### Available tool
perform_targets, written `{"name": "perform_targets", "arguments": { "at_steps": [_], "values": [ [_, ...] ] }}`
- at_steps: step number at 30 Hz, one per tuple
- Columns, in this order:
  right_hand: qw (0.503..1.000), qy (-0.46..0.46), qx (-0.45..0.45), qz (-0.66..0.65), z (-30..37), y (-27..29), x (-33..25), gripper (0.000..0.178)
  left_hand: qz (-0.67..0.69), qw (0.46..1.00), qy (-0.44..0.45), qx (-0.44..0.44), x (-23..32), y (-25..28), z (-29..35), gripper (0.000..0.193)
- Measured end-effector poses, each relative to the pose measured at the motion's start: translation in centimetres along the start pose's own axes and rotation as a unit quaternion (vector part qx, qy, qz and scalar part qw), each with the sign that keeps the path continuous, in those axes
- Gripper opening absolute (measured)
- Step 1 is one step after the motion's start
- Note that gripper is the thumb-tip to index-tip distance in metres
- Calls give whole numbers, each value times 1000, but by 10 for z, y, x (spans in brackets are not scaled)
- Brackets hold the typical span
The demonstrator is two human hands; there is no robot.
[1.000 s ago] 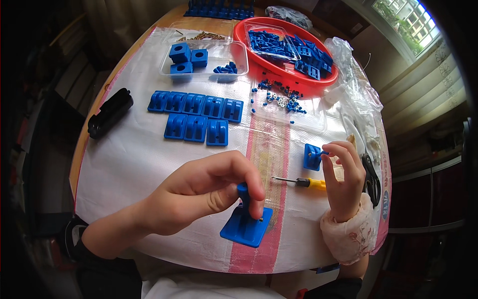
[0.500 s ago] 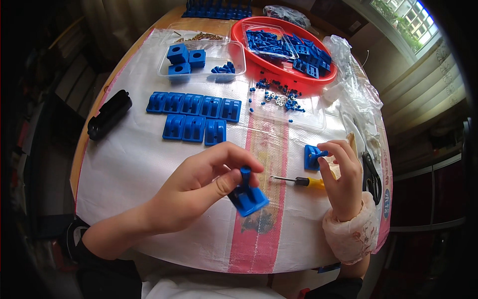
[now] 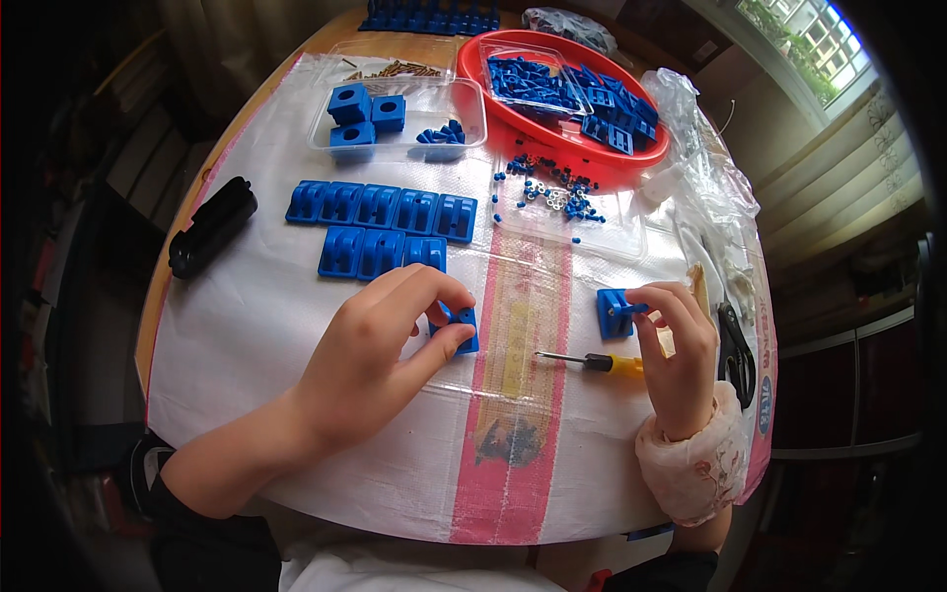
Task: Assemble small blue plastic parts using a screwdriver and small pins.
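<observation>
Thumb and forefinger of my left hand [image 3: 367,340] pinch a blue plastic bracket [image 3: 468,340] with a square base, at the near right of two rows of similar blue brackets [image 3: 379,207]. The hand covers much of that bracket; whether its base rests fully on the sheet is unclear. Over at the right, my right hand [image 3: 676,340] has its fingertips closed on the upright part of a second blue bracket [image 3: 612,314], whose base seems to lie on the sheet. A screwdriver [image 3: 598,362] with a yellow and black handle lies just below it.
Beyond the rows, a clear tub [image 3: 321,140] holds blue blocks and small parts. A red basin [image 3: 646,158] is heaped with blue pieces. Tiny blue and metal parts [image 3: 557,197] lie nearby. A black case [image 3: 212,227] is left; black-handled scissors [image 3: 736,355] and clear plastic [image 3: 710,168] are right.
My left hand has carried its bracket forward and slightly left, to beside the near row. My right hand remains at the other bracket, which has shifted slightly left.
</observation>
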State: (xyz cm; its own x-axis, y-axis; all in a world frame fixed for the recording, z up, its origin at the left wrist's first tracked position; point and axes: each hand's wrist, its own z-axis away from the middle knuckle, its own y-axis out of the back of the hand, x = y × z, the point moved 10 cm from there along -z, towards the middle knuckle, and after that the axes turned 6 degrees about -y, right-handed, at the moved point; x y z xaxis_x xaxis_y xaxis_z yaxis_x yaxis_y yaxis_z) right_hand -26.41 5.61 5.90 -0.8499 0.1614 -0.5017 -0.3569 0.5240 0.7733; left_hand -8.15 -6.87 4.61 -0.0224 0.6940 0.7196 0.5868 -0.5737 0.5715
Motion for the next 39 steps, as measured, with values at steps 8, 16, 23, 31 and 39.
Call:
{"name": "perform_targets", "arguments": {
  "at_steps": [8,16,23,31,39],
  "values": [
    [999,-44,-30,-10,-3,4,11,32,-90,996,9,-24,-3,-3,-1,23],
    [995,-38,-84,-31,-4,-8,19,42,-98,992,17,-72,-6,-11,4,45],
    [998,-67,-17,-8,-6,0,38,43,-125,985,8,-120,0,-17,9,55],
    [995,-63,-77,16,-3,-9,40,60,-87,983,32,-156,-3,-22,10,60],
    [996,-57,25,66,-5,9,49,55,-67,992,1,-109,-5,-22,6,51]
  ]
}}
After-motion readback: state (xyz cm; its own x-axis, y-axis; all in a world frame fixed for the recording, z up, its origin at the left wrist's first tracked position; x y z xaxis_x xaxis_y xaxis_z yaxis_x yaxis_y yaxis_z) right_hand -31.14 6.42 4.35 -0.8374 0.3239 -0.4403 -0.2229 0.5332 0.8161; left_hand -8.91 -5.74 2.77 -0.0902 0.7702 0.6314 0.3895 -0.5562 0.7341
